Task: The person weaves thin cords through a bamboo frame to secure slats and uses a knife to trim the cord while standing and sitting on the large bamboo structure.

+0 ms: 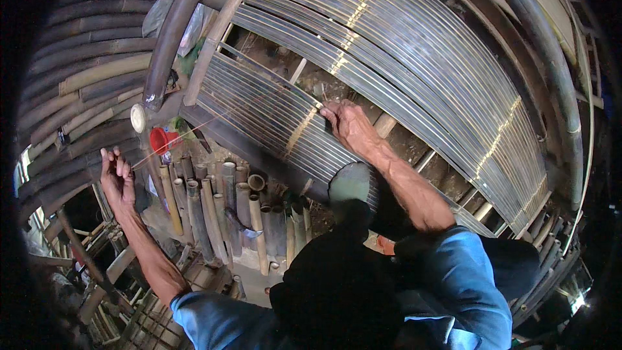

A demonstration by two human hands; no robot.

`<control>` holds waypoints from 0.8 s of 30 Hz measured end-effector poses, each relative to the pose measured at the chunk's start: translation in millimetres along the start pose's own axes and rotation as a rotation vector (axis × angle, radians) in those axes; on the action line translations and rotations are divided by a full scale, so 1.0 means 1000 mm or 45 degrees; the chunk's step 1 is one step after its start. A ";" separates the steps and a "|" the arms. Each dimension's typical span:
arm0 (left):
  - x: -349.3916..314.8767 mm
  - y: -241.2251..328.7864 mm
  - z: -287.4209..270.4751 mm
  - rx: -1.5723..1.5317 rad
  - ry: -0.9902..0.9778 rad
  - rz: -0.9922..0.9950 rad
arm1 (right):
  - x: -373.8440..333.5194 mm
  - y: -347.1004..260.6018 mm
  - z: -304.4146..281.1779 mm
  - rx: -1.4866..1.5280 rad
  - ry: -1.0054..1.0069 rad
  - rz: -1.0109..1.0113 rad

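Out to the left, my left hand [118, 178] is raised with its fingers curled round a thin, light strand [150, 156]. The strand stretches up and rightward across a panel of narrow dark slats [249, 100]. Over that panel's inner edge, my right hand [350, 124] is closed, thumb and fingertips pinched at the upper end of a pale lashing row [300, 135]. Whatever lies between those fingertips is too small to make out. Beyond the right hand spreads a wider slatted panel [414, 52], crossed by yellowish lashing rows [355, 16]. A gap separates the two panels.
Dark bamboo poles [97, 45] are stacked at left. Below the narrow panel stand several cut bamboo tubes [214, 210], near a red plastic container [162, 141]. A thick pole [173, 32] crosses the upper left; a wooden bar [220, 32] borders the panels.
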State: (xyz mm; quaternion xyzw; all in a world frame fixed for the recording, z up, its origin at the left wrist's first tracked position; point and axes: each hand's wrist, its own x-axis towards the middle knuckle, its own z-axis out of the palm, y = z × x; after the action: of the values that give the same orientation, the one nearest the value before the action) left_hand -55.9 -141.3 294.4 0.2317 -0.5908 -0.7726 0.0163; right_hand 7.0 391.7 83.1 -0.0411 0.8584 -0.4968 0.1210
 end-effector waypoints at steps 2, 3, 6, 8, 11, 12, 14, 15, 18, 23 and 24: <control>-0.004 -0.007 0.014 0.118 0.073 0.017 | 0.003 -0.014 -0.013 0.052 -0.032 -0.004; -0.007 -0.009 0.023 0.280 0.112 -0.009 | 0.005 -0.025 -0.024 -0.004 -0.181 0.101; -0.010 -0.025 0.063 0.561 0.163 -0.043 | -0.003 -0.012 -0.020 0.060 -0.204 0.051; -0.006 -0.035 0.070 0.734 0.166 -0.054 | -0.006 -0.016 -0.021 -0.013 -0.327 0.115; 0.007 -0.051 0.075 0.794 -0.008 -0.076 | -0.008 -0.015 -0.018 -0.383 -0.380 0.084; 0.010 -0.054 0.081 0.793 -0.014 -0.090 | -0.011 -0.015 -0.018 -0.385 -0.384 0.098; 0.018 -0.065 0.095 0.949 -0.089 -0.116 | -0.015 -0.021 -0.025 -0.567 0.111 -0.167; 0.023 -0.078 0.102 0.936 -0.041 -0.028 | -0.009 -0.040 -0.035 -0.415 -0.094 0.069; 0.039 -0.102 0.138 1.084 -0.201 -0.068 | -0.006 -0.033 -0.030 -0.174 -0.055 0.145; 0.084 -0.176 0.182 1.479 -0.580 0.623 | 0.022 -0.008 -0.004 0.063 -0.083 0.280; 0.084 -0.193 0.201 1.515 -0.570 0.613 | 0.031 -0.003 0.006 0.064 -0.088 0.280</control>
State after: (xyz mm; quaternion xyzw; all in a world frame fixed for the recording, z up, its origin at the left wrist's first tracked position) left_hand -159.0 73.6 127.8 -0.1024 -0.9395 -0.3203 -0.0650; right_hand -21.8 379.4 78.0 0.0392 0.8404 -0.5001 0.2051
